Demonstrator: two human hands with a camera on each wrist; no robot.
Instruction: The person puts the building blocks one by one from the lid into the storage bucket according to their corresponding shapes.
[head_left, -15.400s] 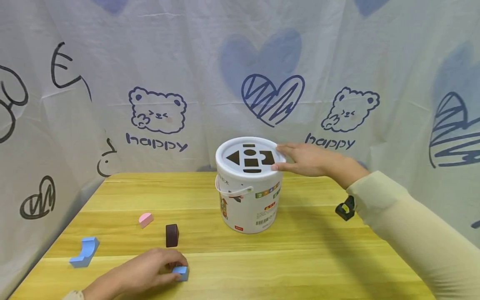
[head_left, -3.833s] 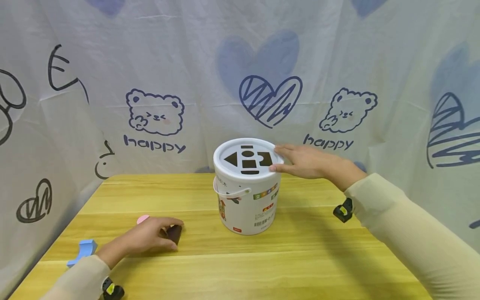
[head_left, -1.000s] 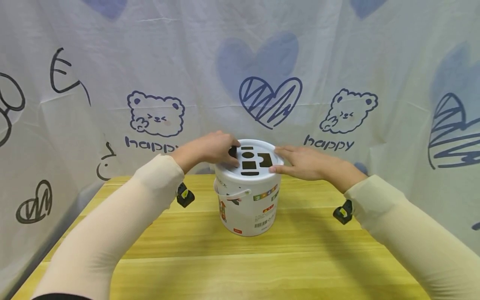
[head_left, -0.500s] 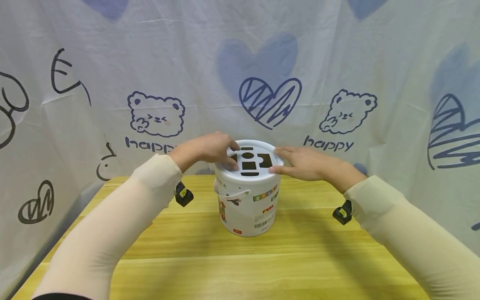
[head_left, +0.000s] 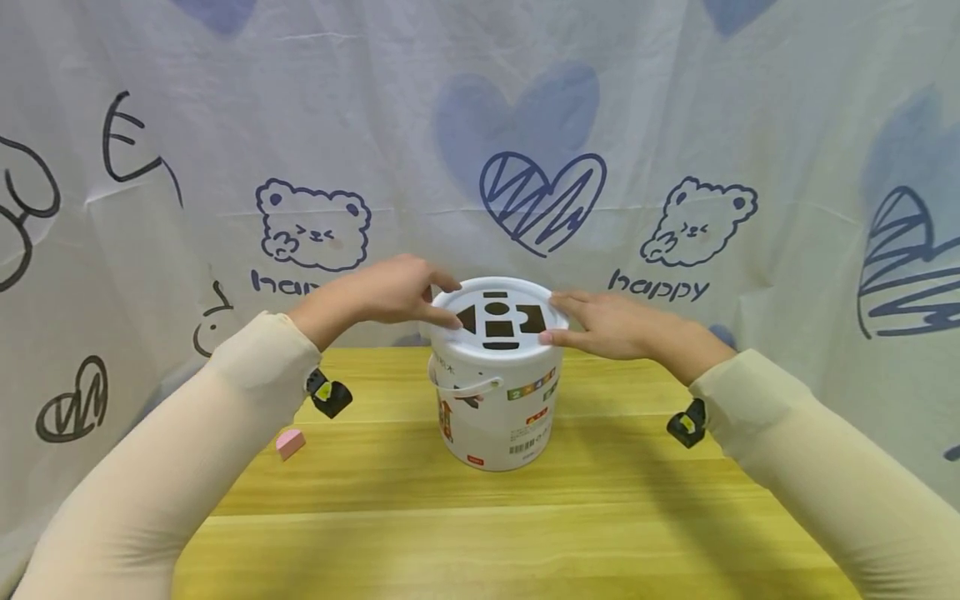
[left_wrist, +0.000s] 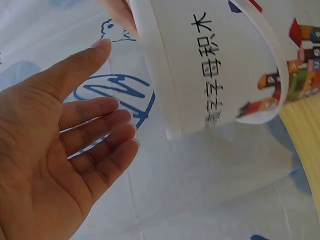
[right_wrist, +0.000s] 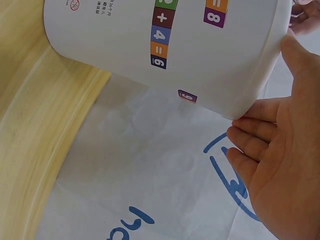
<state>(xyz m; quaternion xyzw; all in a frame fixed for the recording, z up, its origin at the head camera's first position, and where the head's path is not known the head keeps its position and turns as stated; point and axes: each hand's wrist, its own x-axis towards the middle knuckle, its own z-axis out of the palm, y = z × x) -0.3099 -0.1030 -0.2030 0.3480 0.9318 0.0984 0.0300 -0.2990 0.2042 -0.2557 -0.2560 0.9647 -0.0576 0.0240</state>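
Note:
A white bucket (head_left: 480,408) stands upright on the table, its white lid (head_left: 498,283) cut with several shaped holes. My left hand (head_left: 397,292) hovers at the lid's left rim, thumb near the triangular hole (head_left: 467,320). In the left wrist view, its fingers (left_wrist: 100,132) are loosely spread and hold nothing. At the lid's right side rests my right hand (head_left: 618,325), thumb and fingertips on the rim. The right wrist view shows its fingers (right_wrist: 250,145) fairly straight against the lid's edge. No block shows in either hand.
On the wooden table (head_left: 525,533), a pink half-round block (head_left: 290,443) lies beside the left sleeve (head_left: 187,450), which covers the table's left part. The bucket's carrying handle (head_left: 468,390) hangs down in front. A printed curtain (head_left: 420,125) closes off the back and sides.
My left hand picked up the dark triangular block, brought it to the triangular hole and let it go; the block is out of sight. The hand has since drawn back left. The right hand stays put.

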